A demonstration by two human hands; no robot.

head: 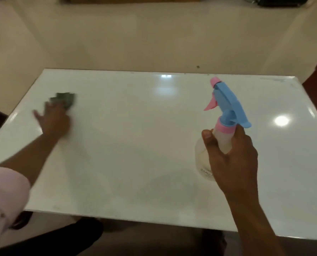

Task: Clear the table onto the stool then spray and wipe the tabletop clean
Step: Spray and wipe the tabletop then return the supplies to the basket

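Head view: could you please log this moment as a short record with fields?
surface: white glossy tabletop
left hand: presses a grey cloth on the tabletop's left part, blurred
right hand: grips the spray bottle by its neck, nozzle pointing away from the person
trigger: pink, no fingers on it

The only lettering in view is a short line of grey print low on the translucent body of the spray bottle [205, 163], just beside the thumb side of the right hand [231, 159] that grips the bottle's neck; the characters are too blurred and too small to be read. No legible word, number, brand or sign appears on the bottle's blue and pink trigger head above that hand. None appears on the white table [135, 145] either.
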